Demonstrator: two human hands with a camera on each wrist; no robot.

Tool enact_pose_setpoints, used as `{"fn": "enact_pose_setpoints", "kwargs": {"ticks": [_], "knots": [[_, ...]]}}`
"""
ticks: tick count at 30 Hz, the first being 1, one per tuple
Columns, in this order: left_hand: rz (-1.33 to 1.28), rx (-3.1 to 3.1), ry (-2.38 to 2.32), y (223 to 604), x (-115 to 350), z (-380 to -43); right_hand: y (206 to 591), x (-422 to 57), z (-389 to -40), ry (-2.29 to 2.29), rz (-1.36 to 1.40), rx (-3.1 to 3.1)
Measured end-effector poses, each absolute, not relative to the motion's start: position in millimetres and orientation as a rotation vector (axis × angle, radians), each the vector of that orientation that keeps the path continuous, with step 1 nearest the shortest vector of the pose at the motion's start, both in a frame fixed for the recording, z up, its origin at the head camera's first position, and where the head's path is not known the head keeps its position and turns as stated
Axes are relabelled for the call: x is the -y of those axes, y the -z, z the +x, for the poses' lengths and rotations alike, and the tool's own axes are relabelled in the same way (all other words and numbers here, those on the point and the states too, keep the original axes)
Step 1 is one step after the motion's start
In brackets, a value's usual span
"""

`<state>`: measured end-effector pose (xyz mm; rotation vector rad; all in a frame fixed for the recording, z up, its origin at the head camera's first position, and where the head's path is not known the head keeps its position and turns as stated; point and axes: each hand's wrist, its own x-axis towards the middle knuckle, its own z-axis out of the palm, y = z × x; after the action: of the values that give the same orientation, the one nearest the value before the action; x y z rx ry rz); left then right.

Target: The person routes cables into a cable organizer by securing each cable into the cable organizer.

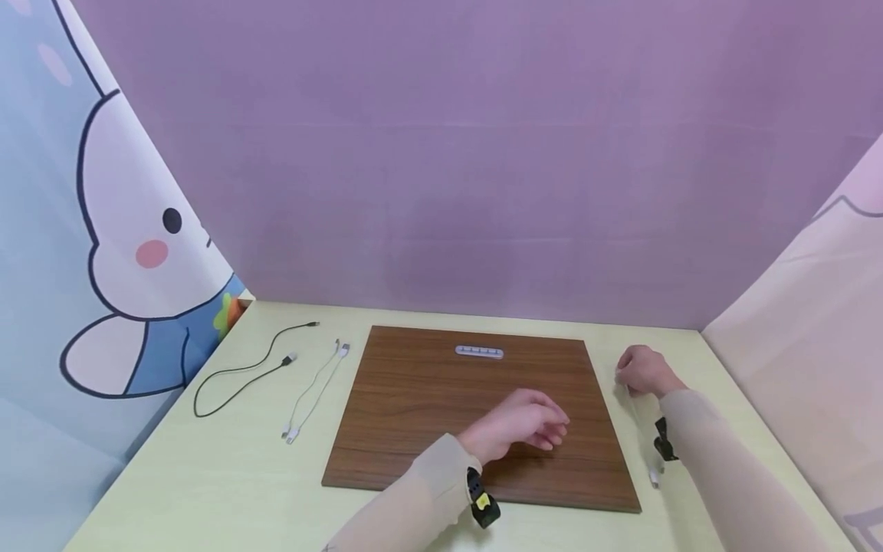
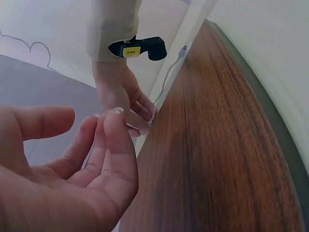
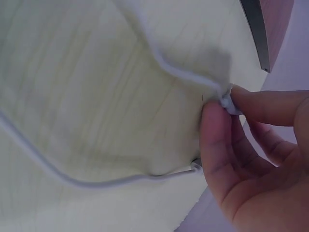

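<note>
Cable [image 3: 181, 74] pinched by one end in right hand [image 1: 647, 371], right of board [image 1: 414, 406]; left hand [image 1: 519, 423] relaxed, empty.
Best guided by that end, without tugging.

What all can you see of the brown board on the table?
The board is flat and four-sided, its brown top grained like wood, its edge dark. It lies about mid-table on the pale tabletop. A small pale strip rests on it near the far edge. The left hand's grip hangs over it, apparently not touching, hiding part of the surface.
</note>
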<state>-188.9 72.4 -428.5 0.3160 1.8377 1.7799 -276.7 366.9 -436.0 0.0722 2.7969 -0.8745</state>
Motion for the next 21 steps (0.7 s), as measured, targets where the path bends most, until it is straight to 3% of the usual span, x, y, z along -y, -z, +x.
{"fn": "enact_pose_setpoints", "kwargs": {"ticks": [21], "knots": [[0.292,-2.016,-1.736,427,-106,-184,436,-372,-263,1.368,0.089,-2.529]]}}
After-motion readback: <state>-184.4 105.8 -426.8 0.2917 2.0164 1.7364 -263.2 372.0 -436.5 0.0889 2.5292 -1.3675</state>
